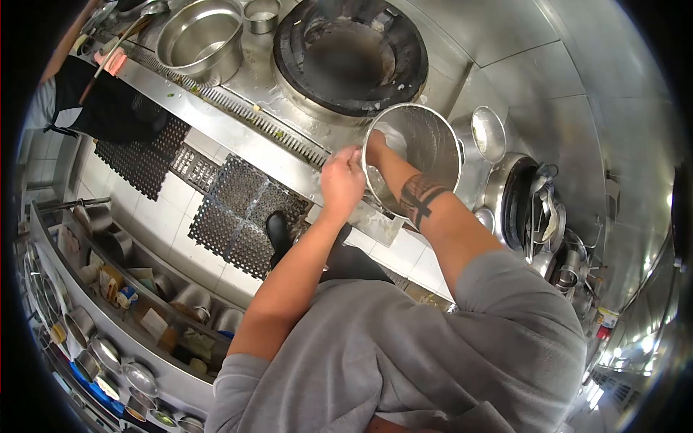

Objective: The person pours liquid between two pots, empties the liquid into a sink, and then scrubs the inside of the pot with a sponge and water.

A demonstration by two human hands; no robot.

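Observation:
A tall steel pot is tilted at the edge of the steel counter, its mouth turned toward me. My left hand is closed on the near left rim of this pot. Inside it, against the left part of the wall, is my right hand. Something whitish lies beside the right fingers; whether it is a cloth or suds I cannot make out. The right fingers are mostly hidden and look curled. Wet streaks show on the pot's inner wall.
A large black wok burner is right behind the pot. To its left stand a deep steel pot and a small steel pot. A ladle bowl is at right. Rubber mats cover the floor. A co-worker in a black apron stands at left.

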